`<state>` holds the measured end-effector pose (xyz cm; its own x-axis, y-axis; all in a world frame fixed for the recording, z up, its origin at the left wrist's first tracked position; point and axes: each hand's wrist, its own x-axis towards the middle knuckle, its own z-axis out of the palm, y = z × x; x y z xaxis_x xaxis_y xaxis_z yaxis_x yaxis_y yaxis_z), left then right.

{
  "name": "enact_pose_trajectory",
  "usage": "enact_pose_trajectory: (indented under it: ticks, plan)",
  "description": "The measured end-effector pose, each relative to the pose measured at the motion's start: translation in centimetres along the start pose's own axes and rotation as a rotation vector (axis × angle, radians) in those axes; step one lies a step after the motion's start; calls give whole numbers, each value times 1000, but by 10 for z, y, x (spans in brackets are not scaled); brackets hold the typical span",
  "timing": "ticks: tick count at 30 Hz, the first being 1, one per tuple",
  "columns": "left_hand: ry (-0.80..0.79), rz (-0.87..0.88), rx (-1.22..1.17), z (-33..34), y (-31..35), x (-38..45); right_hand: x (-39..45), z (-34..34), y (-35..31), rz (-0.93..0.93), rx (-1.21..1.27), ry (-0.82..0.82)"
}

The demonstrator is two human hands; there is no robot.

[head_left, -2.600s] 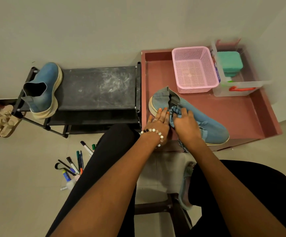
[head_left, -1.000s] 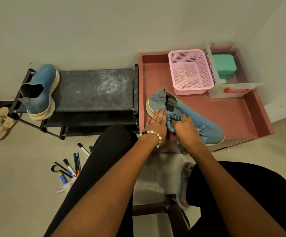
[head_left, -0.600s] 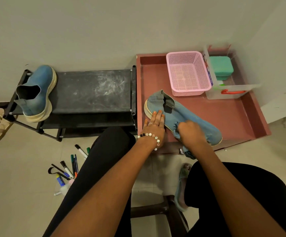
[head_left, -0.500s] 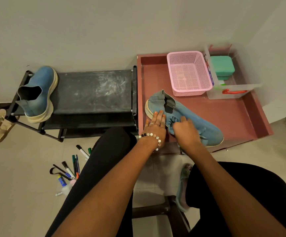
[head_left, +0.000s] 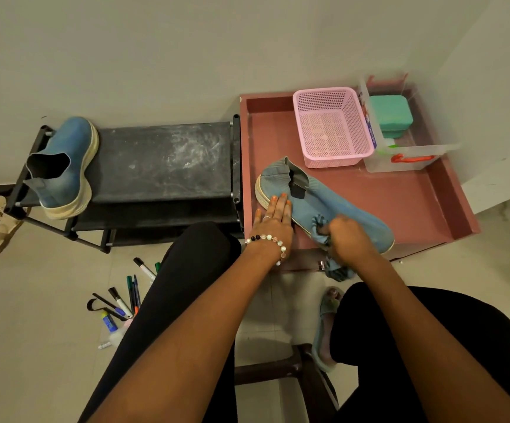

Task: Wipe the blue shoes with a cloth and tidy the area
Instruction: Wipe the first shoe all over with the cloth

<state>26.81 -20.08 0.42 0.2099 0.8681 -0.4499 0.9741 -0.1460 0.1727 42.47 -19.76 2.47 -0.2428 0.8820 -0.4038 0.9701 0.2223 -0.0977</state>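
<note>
A blue shoe (head_left: 333, 206) lies on its side at the near edge of the red tray (head_left: 424, 206). The left hand (head_left: 273, 222) rests flat on its heel end, fingers straight. The right hand (head_left: 346, 239) grips a bunched cloth (head_left: 319, 225) against the shoe's middle. The other shoe (head_left: 64, 166) stands on the black rack (head_left: 162, 160), far left. Markers (head_left: 125, 297) lie on the floor.
</note>
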Motion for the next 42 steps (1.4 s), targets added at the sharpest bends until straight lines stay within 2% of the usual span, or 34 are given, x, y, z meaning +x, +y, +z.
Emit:
enact_pose_trajectory:
  ticks: [3, 4, 6, 8, 10, 13, 17, 19, 24, 26, 28, 30, 33, 38, 42]
  plan:
    - [-9, -1, 0, 0, 1, 0, -8, -13, 23, 31, 141, -111]
    - [-10, 7, -7, -2, 0, -1, -10, -16, 32, 42, 256, -141]
    - [-24, 42, -40, -6, -3, -2, -19, -26, 43, 104, 639, -145]
    - [-32, 77, -51, -11, -6, -2, -26, -32, 49, 198, 994, -82]
    - [27, 111, 47, -16, -6, -4, -22, -34, 50, 280, 1188, 40]
    - [181, 222, 199, -20, 4, -6, -13, -40, 46, 338, 1309, 227]
    - [185, 293, 209, -8, 13, -7, -5, -39, 44, 323, 1347, 338]
    - [132, 250, 179, 1, 8, -8, -2, -35, 46, 274, 1190, 400]
    - [92, 193, 163, 3, 11, -9, -1, -15, 20, -70, 405, 397]
    - [83, 187, 186, 2, 11, -10, 0, 0, 6, -138, 131, 282]
    - [83, 189, 195, 2, 9, -11, -2, 8, 3, -81, -100, 120]
    - [88, 186, 177, 3, 8, -11, -5, 3, 6, 18, -127, 8]
    - [52, 177, 120, 5, 8, -10, -11, 1, 7, 49, -137, -34]
    - [-37, 150, 113, 5, 8, -10, 7, 10, -10, -26, -215, 86]
    - [-30, 138, 174, 4, 9, -11, 19, 4, -16, -63, -237, 125]
